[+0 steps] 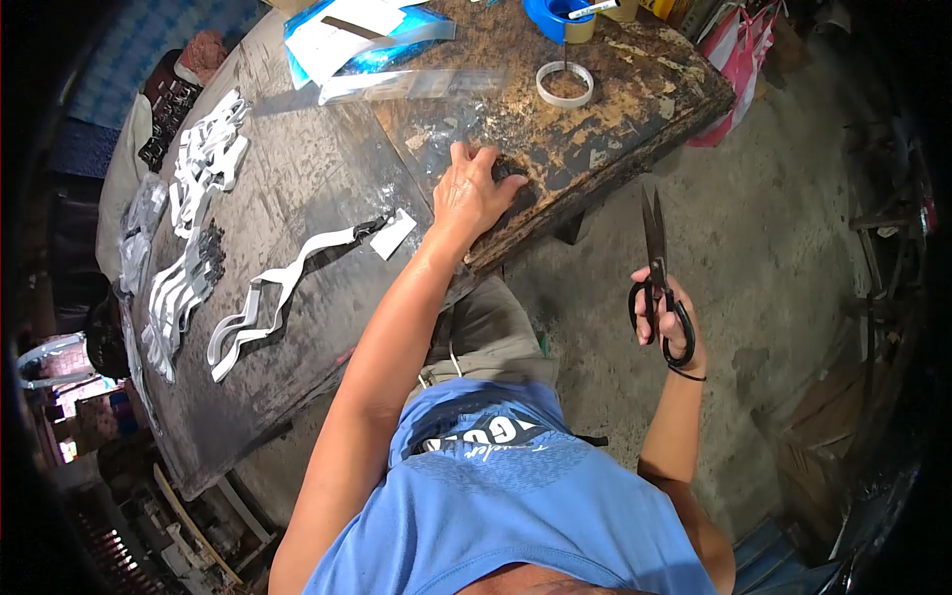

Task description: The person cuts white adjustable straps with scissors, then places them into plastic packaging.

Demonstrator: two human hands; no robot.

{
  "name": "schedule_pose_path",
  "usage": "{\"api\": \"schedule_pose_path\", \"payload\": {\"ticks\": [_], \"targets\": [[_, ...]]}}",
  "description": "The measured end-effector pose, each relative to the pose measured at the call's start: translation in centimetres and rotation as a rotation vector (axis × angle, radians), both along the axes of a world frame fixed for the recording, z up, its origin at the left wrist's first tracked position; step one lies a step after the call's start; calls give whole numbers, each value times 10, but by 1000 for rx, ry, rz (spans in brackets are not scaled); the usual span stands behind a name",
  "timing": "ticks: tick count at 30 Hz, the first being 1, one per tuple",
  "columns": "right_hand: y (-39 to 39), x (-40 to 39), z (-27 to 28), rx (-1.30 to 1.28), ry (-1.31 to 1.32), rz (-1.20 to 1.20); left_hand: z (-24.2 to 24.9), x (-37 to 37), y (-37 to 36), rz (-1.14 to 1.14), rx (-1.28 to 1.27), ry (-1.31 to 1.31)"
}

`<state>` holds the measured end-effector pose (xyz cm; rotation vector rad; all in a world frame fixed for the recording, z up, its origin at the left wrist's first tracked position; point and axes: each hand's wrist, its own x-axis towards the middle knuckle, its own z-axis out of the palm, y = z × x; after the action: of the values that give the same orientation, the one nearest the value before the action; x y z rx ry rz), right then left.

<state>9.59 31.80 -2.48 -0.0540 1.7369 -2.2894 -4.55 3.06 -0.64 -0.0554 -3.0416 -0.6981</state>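
Observation:
My left hand [473, 192] rests on the worn corner of the wooden table [327, 188], its fingers bent and spread; no object shows in it. Off the table's edge, over the floor, my right hand [674, 322] is wrapped round the black handles of a pair of scissors [655, 248], whose blades point away from me and are slightly apart. To the left of my left hand lies a white strap [288, 283] with a black buckle [369, 227] and a white tag [394, 236] at its end.
Bundled white straps [210, 154] and more straps with dark buckles [178, 297] lie at the table's left. At the far side are blue plastic packets [367, 45], clear strips [416, 83], a tape roll [564, 84] and a blue dispenser [548, 18]. A pink bag [739, 74] stands beyond the corner.

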Motion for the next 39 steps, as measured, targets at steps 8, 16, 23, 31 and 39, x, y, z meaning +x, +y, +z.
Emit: {"api": "schedule_pose_path", "payload": {"ticks": [8,16,23,31,39], "targets": [[1,-5,-2,-4,1,16,-4,-8,8,43,154,76],[-1,-17,-16,77,-46,74,0,-3,9,156,610,-128],[-1,-20,-22,73,-58,115,-8,5,17,187,778,-180],[-4,-28,-19,114,-107,179,-15,7,20,269,962,-238],[-1,-55,-25,239,-101,378,-13,24,25,298,1143,-362]]}}
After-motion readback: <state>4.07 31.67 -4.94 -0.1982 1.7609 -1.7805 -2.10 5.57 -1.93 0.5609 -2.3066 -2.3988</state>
